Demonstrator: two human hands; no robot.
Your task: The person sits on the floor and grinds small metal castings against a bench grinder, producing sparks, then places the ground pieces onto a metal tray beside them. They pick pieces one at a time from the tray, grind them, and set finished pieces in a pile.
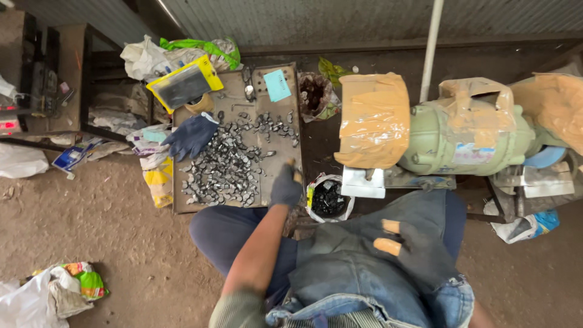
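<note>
My left hand wears a dark glove with worn fingertips and reaches to the right edge of a flat metal tray. Its fingers curl down beside a heap of several small shiny metal pieces; whether it holds one is hidden. My right hand, also in a dark glove with bare fingertips showing, lies flat and spread on a denim cloth over my lap. It holds nothing. A loose blue glove lies on the tray's left side.
A small plastic bag of dark pieces stands right of my left hand. A green motor machine wrapped in brown tape fills the right. A yellow-edged pouch, a pale blue card, a white pole and floor litter bags surround.
</note>
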